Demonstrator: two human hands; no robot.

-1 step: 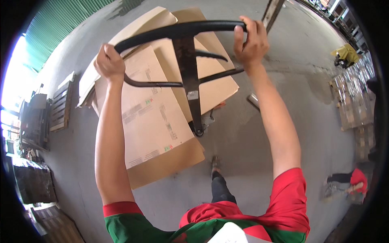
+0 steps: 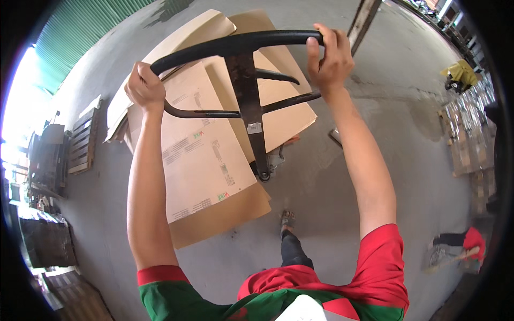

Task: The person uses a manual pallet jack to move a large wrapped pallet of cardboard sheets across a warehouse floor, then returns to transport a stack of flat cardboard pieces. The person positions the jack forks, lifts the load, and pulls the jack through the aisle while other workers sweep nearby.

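Observation:
My left hand (image 2: pixel 145 87) is closed around the left end of the black handle (image 2: pixel 249 41) of what looks like a pallet jack. Around the right end of the same handle, my right hand (image 2: pixel 333 61) is wrapped, thumb toward me. A lever (image 2: pixel 279 75) sits under the crossbar beside the dark shaft (image 2: pixel 256 142), which runs down toward a hinge near the floor. Beyond and below the handle lies a stack of flat brown cardboard (image 2: pixel 198 171), its sheets turned at differing angles. The cardboard hides most of what carries it.
A wooden pallet (image 2: pixel 83 136) stands at left, near dark stacked goods (image 2: pixel 48 243). At right are wrapped goods on pallets (image 2: pixel 471 134) and a yellow-covered object (image 2: pixel 461 74). Another person (image 2: pixel 466 243) bends at lower right. A post (image 2: pixel 364 21) rises beyond my right hand.
The handle and both hands sit very slightly lower in view. My visible foot has shifted a little, and the person at lower right has moved slightly. Both grips stay the same.

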